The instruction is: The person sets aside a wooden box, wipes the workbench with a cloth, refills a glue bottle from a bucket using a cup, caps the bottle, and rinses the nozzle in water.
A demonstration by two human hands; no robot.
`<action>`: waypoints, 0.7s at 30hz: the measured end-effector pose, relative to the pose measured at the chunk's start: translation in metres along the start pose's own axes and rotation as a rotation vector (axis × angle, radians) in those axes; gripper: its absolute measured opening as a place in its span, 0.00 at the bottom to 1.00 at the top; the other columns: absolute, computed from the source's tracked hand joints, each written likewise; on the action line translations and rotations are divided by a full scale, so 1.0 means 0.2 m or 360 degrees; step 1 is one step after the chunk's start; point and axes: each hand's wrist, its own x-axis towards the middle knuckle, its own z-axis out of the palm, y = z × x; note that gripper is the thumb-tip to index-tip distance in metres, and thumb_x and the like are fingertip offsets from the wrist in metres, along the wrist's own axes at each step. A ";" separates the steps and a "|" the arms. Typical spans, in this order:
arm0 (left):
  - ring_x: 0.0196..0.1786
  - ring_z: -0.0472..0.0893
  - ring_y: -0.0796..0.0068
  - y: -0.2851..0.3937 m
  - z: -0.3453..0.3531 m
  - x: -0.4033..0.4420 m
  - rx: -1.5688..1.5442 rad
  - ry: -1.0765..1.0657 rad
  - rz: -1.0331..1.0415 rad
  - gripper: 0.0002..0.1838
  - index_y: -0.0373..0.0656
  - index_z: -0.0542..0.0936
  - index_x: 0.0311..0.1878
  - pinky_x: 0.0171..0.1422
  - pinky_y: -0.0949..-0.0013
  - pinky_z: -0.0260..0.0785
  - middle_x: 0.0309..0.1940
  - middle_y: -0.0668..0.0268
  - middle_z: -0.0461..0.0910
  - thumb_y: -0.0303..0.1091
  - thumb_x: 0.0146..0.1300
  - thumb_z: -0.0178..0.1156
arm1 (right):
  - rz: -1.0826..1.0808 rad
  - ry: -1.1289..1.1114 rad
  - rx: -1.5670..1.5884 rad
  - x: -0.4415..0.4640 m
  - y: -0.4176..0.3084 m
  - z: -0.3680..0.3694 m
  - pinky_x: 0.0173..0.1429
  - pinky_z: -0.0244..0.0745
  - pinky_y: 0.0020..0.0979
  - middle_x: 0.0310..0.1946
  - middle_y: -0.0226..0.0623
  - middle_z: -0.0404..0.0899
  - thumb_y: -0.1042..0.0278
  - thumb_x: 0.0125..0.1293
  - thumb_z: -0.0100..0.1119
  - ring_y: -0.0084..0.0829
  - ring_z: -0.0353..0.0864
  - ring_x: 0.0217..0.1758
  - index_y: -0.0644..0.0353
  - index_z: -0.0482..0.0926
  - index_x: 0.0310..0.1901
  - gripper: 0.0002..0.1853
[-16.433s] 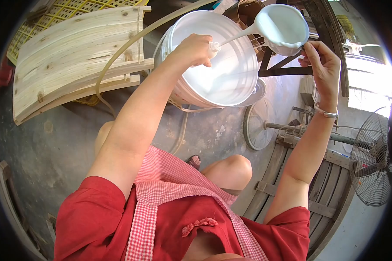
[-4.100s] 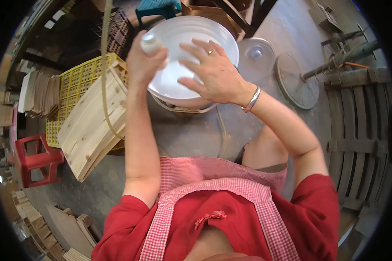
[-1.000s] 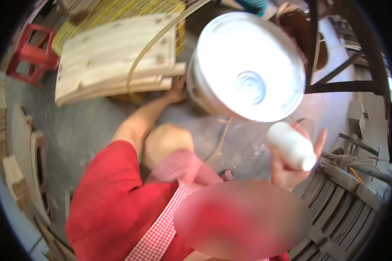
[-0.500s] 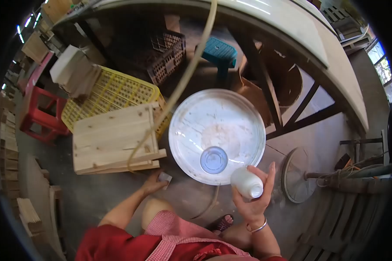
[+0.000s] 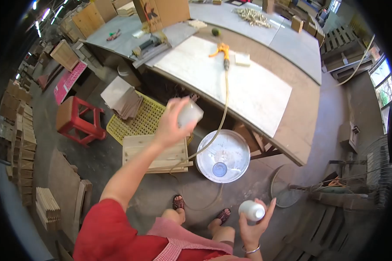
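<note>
My left hand [image 5: 172, 124] is raised in front of the table, its fingers closed around a small whitish block-like piece [image 5: 190, 115]; motion blur hides its exact kind. My right hand [image 5: 257, 224], low on the right, grips a white bottle [image 5: 247, 209] whose round end points toward me. Between the hands, below the table edge, stands a round white tub-like surface [image 5: 204, 145] with dark smudges. On it sits a small round bluish, see-through dish or lid [image 5: 220, 169]. Neither hand touches it.
A yellow air blow gun [image 5: 223, 50] lies on the table's white board [image 5: 257, 95], its hose [image 5: 225, 102] hanging past the tub. Wooden panels [image 5: 135, 148] rest by a yellow crate [image 5: 150, 106]. A red stool [image 5: 85, 124] is at left, a round metal plate [image 5: 285, 187] at right.
My left hand has risen from beside the wooden panels to table height with the whitish piece. My right hand has moved away from the tub with the bottle. The view has tilted up, showing the tabletop.
</note>
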 end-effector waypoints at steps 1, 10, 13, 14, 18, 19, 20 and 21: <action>0.60 0.76 0.46 -0.08 0.04 0.21 0.0114 0.0123 0.0063 0.38 0.38 0.71 0.67 0.64 0.56 0.70 0.57 0.47 0.73 0.45 0.55 0.70 | 0.0047 0.0020 0.0017 -0.03 -0.09 -0.05 0.64 0.75 0.35 0.58 0.46 0.75 0.84 0.49 0.69 0.36 0.77 0.59 0.65 0.43 0.80 0.58; 0.58 0.77 0.41 0.08 0.16 0.54 0.0152 -0.0017 -0.0220 0.30 0.34 0.75 0.60 0.67 0.53 0.69 0.57 0.42 0.76 0.42 0.58 0.68 | 0.0249 0.0200 0.0032 -0.13 -0.66 -0.29 0.69 0.70 0.37 0.57 0.47 0.77 0.82 0.51 0.70 0.39 0.77 0.61 0.67 0.43 0.79 0.57; 0.73 0.66 0.46 0.34 0.10 -0.13 -0.0326 -0.0288 0.0126 0.33 0.38 0.73 0.66 0.76 0.52 0.60 0.67 0.45 0.71 0.37 0.58 0.67 | 0.0140 0.0125 0.0110 -0.06 -0.79 -0.29 0.68 0.71 0.37 0.57 0.47 0.77 0.82 0.51 0.70 0.40 0.78 0.60 0.66 0.44 0.79 0.57; 0.71 0.68 0.46 0.50 0.01 -0.38 -0.0324 -0.0425 -0.0088 0.33 0.38 0.72 0.67 0.76 0.52 0.60 0.68 0.46 0.70 0.38 0.59 0.68 | 0.0122 0.0081 0.0122 -0.03 -0.84 -0.30 0.67 0.71 0.37 0.57 0.48 0.77 0.82 0.51 0.70 0.40 0.78 0.59 0.66 0.44 0.79 0.57; 0.62 0.77 0.56 0.85 -0.38 -1.14 -0.0487 -0.0578 -0.0718 0.33 0.37 0.72 0.68 0.62 0.59 0.74 0.60 0.50 0.74 0.39 0.60 0.69 | -0.0109 -0.0145 0.0180 0.12 -0.95 -0.25 0.65 0.73 0.36 0.56 0.46 0.79 0.80 0.52 0.72 0.37 0.80 0.58 0.68 0.45 0.79 0.56; 0.60 0.78 0.58 0.88 -0.46 -1.34 -0.0468 -0.0510 -0.0906 0.33 0.38 0.73 0.67 0.59 0.60 0.76 0.59 0.50 0.74 0.38 0.60 0.70 | -0.0128 -0.0189 0.0246 0.14 -0.99 -0.23 0.64 0.74 0.35 0.55 0.45 0.80 0.79 0.53 0.72 0.37 0.81 0.57 0.68 0.45 0.78 0.56; 0.57 0.80 0.59 0.93 -0.56 -1.49 -0.0466 -0.0360 -0.1048 0.32 0.38 0.73 0.67 0.56 0.61 0.78 0.59 0.51 0.74 0.38 0.60 0.70 | -0.0131 -0.0224 0.0241 0.16 -1.02 -0.20 0.64 0.74 0.35 0.55 0.45 0.80 0.79 0.53 0.72 0.37 0.81 0.57 0.68 0.45 0.78 0.56; 0.53 0.82 0.60 0.97 -0.66 -1.63 -0.0465 -0.0208 -0.1186 0.32 0.38 0.74 0.66 0.53 0.62 0.79 0.58 0.51 0.75 0.39 0.61 0.70 | -0.0190 -0.0296 0.0275 0.19 -1.05 -0.17 0.64 0.74 0.35 0.55 0.45 0.80 0.78 0.53 0.73 0.37 0.82 0.56 0.69 0.45 0.78 0.56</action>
